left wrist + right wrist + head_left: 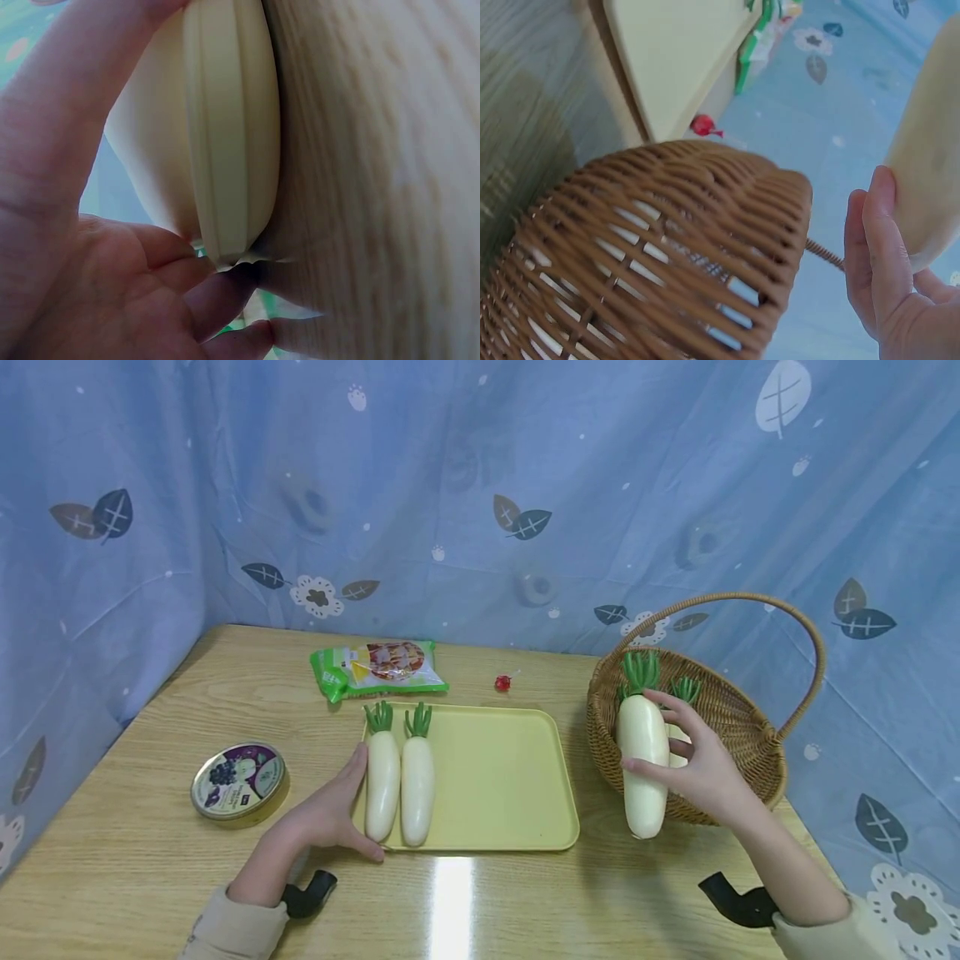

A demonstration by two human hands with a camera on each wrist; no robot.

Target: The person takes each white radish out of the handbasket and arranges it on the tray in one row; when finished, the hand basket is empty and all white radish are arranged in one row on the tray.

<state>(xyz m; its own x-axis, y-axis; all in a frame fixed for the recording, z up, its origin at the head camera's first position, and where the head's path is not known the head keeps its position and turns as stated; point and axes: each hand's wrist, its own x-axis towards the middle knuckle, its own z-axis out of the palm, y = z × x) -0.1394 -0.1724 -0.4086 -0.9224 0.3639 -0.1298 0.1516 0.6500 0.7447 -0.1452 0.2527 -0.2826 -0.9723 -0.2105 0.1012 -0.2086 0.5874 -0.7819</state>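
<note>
In the head view my right hand [701, 764] grips a white radish [643, 768] with green leaves, thumb on the near side, fingers round the other. The radish is raised at the left rim of a wicker basket [776, 777]; green tops of another radish [685, 689] show inside. My left hand [330, 810] touches the left edge of a yellow tray [495, 777], its thumb and fingers spread; the left wrist view shows the tray's rim [225, 150] between them. Two white radishes [382, 789] [417, 789] lie side by side on the tray's left part, leaves away from me.
A round tin [238, 781] sits left of the tray. Behind the tray lies a green and white food packet [390, 668], with a small red item [502, 682] to its right. The basket's tall handle [813, 652] arches up, and a blue curtain [450, 485] hangs behind the table.
</note>
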